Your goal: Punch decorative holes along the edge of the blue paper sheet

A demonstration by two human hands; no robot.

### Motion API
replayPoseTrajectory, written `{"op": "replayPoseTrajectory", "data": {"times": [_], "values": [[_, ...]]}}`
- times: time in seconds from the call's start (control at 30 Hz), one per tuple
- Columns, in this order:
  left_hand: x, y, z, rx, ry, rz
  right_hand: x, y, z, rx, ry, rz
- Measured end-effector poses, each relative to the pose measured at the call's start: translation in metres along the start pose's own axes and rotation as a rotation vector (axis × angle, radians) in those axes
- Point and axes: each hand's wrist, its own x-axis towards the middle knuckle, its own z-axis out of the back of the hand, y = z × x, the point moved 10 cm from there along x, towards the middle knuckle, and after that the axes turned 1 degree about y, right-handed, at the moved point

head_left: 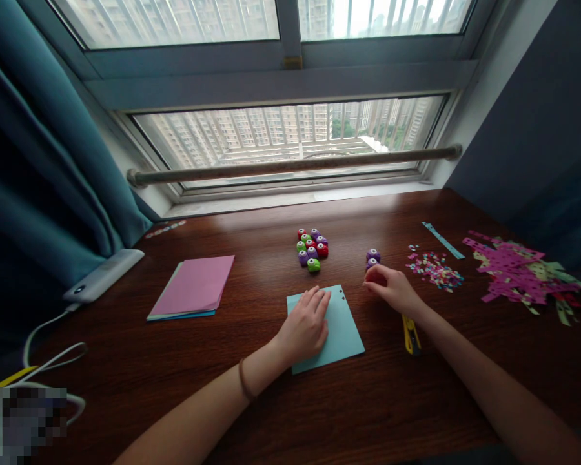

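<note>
My left hand (305,326) lies flat, fingers together, on a light blue paper sheet (341,329) that has small holes punched near its top right corner. My right hand (392,287) rests on the table just right of the sheet, fingers curled around something red I cannot make out. Directly beyond its fingertips stand two purple paper punches (372,257). A cluster of several small punches (311,248) in red, green and purple sits farther back, in the middle of the table.
A pink and blue paper stack (193,287) lies left. A yellow utility knife (410,336) lies under my right wrist. Confetti (436,270), a blue strip (443,240) and punched pink scraps (518,271) are right. A power bank (104,274) with white cable is far left.
</note>
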Motion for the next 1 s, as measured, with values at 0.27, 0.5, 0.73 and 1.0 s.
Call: {"op": "replayPoseTrajectory", "data": {"times": [0.27, 0.5, 0.73, 1.0], "values": [[-0.001, -0.001, 0.000, 0.020, -0.002, -0.015, 0.006, -0.035, 0.070, 0.196, -0.231, -0.195], [0.000, -0.001, 0.000, 0.028, -0.005, -0.021, -0.005, -0.090, 0.117, 0.202, -0.409, -0.433], [0.001, -0.001, 0.001, 0.037, -0.014, -0.021, -0.004, -0.107, 0.137, 0.233, -0.488, -0.372], [0.000, -0.001, 0.000, 0.046, -0.017, -0.017, -0.001, -0.089, 0.135, 0.165, -0.468, -0.329]]}}
